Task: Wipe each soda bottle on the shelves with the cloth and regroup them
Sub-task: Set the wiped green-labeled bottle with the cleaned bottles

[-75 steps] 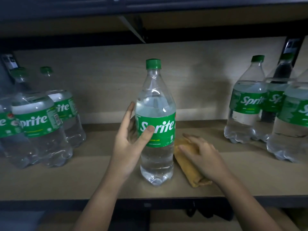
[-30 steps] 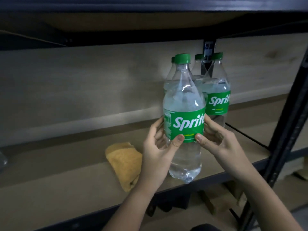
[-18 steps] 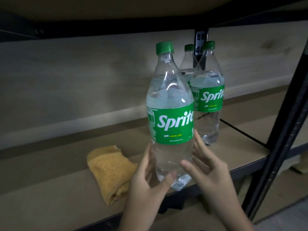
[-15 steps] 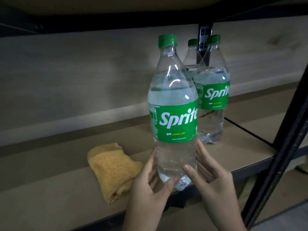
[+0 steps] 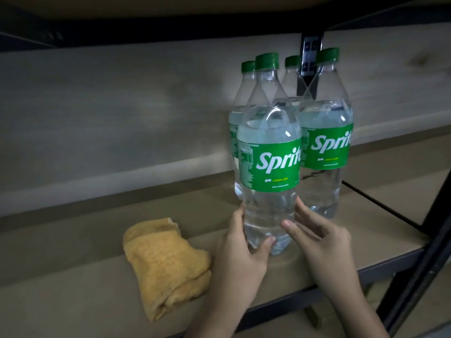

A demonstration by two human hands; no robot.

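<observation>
grip: my left hand (image 5: pixel 240 254) and right hand (image 5: pixel 322 242) both wrapped round the front Sprite bottle (image 5: pixel 269 164), low down
cloth (image 5: pixel 166 264): lying loose on shelf (image 5: pixel 73 296), left of it

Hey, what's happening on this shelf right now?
A person's left hand and right hand cup the base of a Sprite bottle standing at the front of a group of four. The yellow cloth lies folded on the shelf to its left, untouched.
</observation>
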